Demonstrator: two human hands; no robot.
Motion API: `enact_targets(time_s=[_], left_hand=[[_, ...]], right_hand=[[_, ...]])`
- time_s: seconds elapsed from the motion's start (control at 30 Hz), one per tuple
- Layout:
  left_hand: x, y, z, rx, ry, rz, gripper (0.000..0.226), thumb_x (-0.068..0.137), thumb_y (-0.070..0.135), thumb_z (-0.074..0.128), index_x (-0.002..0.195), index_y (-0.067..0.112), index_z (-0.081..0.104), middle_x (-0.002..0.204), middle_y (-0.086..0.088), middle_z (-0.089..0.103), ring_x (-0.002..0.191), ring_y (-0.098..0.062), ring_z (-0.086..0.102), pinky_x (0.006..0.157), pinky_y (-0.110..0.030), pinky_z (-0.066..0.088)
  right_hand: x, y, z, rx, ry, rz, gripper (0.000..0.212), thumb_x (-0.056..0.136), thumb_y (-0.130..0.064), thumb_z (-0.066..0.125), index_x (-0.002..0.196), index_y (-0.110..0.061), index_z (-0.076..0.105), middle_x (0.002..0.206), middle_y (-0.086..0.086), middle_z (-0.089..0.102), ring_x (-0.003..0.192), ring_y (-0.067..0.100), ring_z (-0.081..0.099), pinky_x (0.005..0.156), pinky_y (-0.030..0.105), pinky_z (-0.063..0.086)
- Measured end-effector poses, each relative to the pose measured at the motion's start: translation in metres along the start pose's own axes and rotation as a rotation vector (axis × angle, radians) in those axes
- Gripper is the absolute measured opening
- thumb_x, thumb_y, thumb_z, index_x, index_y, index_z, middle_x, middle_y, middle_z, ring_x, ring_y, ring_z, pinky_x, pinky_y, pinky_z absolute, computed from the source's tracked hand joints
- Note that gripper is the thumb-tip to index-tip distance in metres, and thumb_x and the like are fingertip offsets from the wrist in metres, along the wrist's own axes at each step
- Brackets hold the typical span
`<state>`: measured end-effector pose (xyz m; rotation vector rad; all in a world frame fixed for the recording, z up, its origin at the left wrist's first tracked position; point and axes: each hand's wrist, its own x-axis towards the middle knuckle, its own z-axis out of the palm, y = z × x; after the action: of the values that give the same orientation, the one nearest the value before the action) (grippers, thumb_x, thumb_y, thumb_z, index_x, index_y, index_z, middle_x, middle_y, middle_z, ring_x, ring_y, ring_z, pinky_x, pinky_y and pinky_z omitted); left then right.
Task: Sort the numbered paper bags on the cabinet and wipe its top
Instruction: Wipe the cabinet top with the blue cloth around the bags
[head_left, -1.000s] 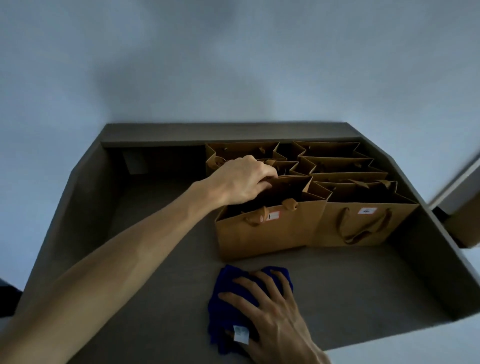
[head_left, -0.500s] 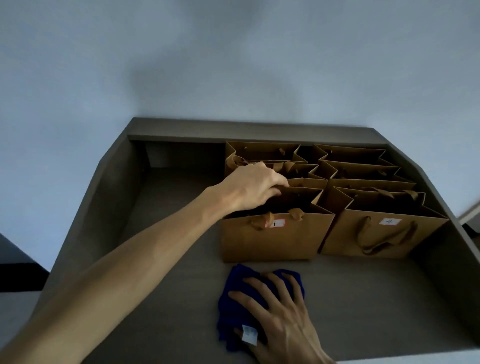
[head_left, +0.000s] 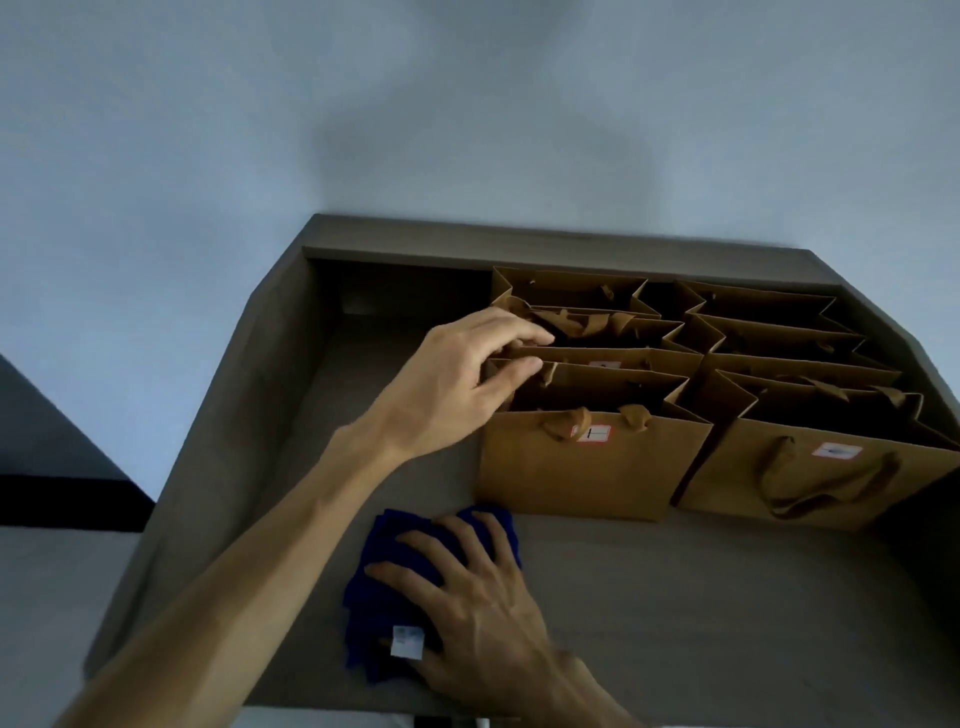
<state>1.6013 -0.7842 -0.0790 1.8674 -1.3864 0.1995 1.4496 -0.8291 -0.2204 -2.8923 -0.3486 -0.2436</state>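
The paper bags (head_left: 592, 467) stand in two rows at the cabinet (head_left: 727, 597) top's back right. Sorting looks underway: the left hand (head_left: 462, 384) reaches over, its grip pinching a rear bag's edge; next it likely must lift that bag clear. The right hand (head_left: 483, 587) presses flat, fingers spread, on the blue cloth (head_left: 384, 556).

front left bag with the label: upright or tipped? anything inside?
Upright. The front left bag stands on its base on the cabinet top, its mouth open upward. Contents: cannot tell, the inside is dark.
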Motion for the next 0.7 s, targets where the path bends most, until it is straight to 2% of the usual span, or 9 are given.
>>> enact_targets(time_s=[0.1,0.2,0.27,0.33,0.4,0.47,0.53,0.6,0.7], left_hand=[[-0.036,-0.010,-0.018,-0.008,0.090,-0.103,0.027,0.095,0.022,0.057,0.120,0.013,0.064,0.113,0.004,0.066,0.103,-0.004,0.062,0.085,-0.018,0.052],[-0.077,-0.020,-0.026,0.003,0.128,-0.232,0.025,0.095,0.023,0.057,0.117,0.015,0.065,0.110,0.007,0.067,0.102,-0.002,0.063,0.085,-0.019,0.052],[-0.104,-0.021,-0.024,-0.019,0.107,-0.323,0.024,0.094,0.023,0.057,0.115,0.016,0.066,0.110,0.010,0.067,0.103,-0.001,0.063,0.086,-0.021,0.053],[-0.127,-0.018,-0.014,-0.051,0.085,-0.389,0.024,0.094,0.028,0.056,0.114,0.020,0.066,0.110,0.014,0.066,0.106,0.001,0.061,0.089,-0.024,0.051],[-0.139,-0.009,0.003,-0.023,0.004,-0.424,0.030,0.096,0.043,0.050,0.119,0.028,0.062,0.119,0.020,0.060,0.116,0.003,0.052,0.099,-0.028,0.045],[-0.144,0.003,0.028,0.087,-0.222,-0.428,0.049,0.093,0.063,0.036,0.133,0.038,0.048,0.139,0.022,0.043,0.132,0.001,0.033,0.112,-0.036,0.029],[-0.149,0.011,0.053,0.328,-0.462,-0.393,0.064,0.088,0.075,0.027,0.142,0.040,0.035,0.155,0.016,0.023,0.144,-0.015,0.017,0.117,-0.048,0.014],[-0.155,0.014,0.064,0.487,-0.513,-0.342,0.067,0.086,0.077,0.028,0.140,0.039,0.040,0.158,0.008,0.024,0.143,-0.028,0.025,0.112,-0.059,0.023],[-0.167,0.012,0.059,0.502,-0.453,-0.356,0.059,0.089,0.073,0.032,0.138,0.043,0.042,0.154,0.009,0.033,0.136,-0.028,0.041,0.104,-0.054,0.038]], right_hand=[[0.018,-0.001,-0.002,0.092,-0.050,-0.063,0.068,0.088,-0.065,0.053,0.148,-0.044,0.027,0.152,-0.010,0.035,0.143,0.025,0.030,0.116,0.061,0.018],[0.013,0.011,-0.014,0.312,-0.006,-0.091,0.064,0.093,-0.063,0.052,0.149,-0.041,0.031,0.155,-0.017,0.032,0.148,0.009,0.017,0.123,0.041,0.010],[-0.002,0.027,-0.022,0.440,0.068,-0.049,0.052,0.096,-0.057,0.052,0.144,-0.039,0.042,0.150,-0.020,0.038,0.145,0.003,0.022,0.121,0.031,0.018],[-0.020,0.046,-0.024,0.472,0.205,0.054,0.035,0.099,-0.049,0.050,0.132,-0.036,0.054,0.136,-0.021,0.049,0.134,0.003,0.041,0.111,0.027,0.038],[-0.033,0.061,-0.021,0.470,0.346,0.168,0.022,0.100,-0.040,0.050,0.117,-0.032,0.062,0.120,-0.021,0.056,0.117,0.001,0.055,0.095,0.025,0.049],[-0.035,0.066,-0.019,0.486,0.397,0.274,0.016,0.100,-0.031,0.055,0.114,-0.031,0.062,0.113,-0.017,0.060,0.108,-0.001,0.059,0.090,0.021,0.051],[-0.032,0.065,-0.018,0.485,0.407,0.353,0.021,0.096,-0.024,0.058,0.116,-0.029,0.062,0.111,-0.013,0.064,0.107,-0.004,0.058,0.089,0.011,0.046],[-0.030,0.063,-0.019,0.465,0.442,0.433,0.023,0.092,-0.020,0.060,0.113,-0.028,0.064,0.106,-0.011,0.066,0.105,-0.009,0.058,0.086,0.003,0.042],[-0.032,0.065,-0.019,0.463,0.496,0.543,0.023,0.090,-0.011,0.066,0.106,-0.027,0.066,0.100,-0.010,0.067,0.098,-0.014,0.058,0.078,-0.001,0.042]])
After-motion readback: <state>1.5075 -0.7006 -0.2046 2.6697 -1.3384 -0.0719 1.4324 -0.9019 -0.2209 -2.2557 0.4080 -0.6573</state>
